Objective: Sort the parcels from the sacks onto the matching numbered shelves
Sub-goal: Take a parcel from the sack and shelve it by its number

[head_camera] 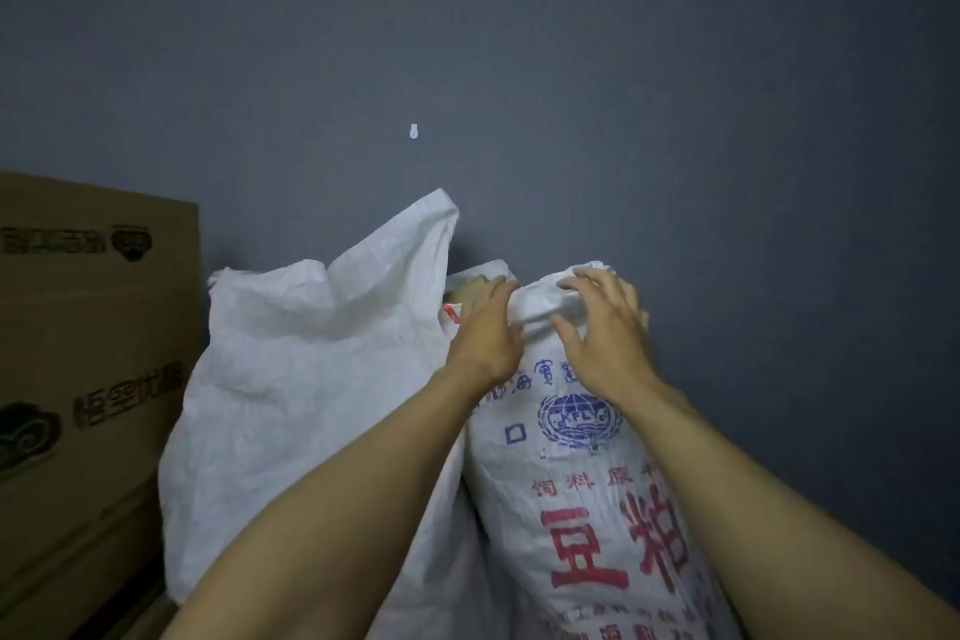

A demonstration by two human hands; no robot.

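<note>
Both grips at the bunched neck of the printed sack (587,483), which stands against a dark wall.
Boxes (88,327) stacked far left; plain sack (301,379) slumps between them and the printed sack, touching it. White hook (413,132) above. Right grip (602,333) clasps the neck, fingers over, thumb under; left grip (485,327) rests on its left end, fingers fairly straight.

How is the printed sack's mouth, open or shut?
Shut: on the printed sack the top is bunched into a roll, left hand and right hand on it; contents hidden.
</note>
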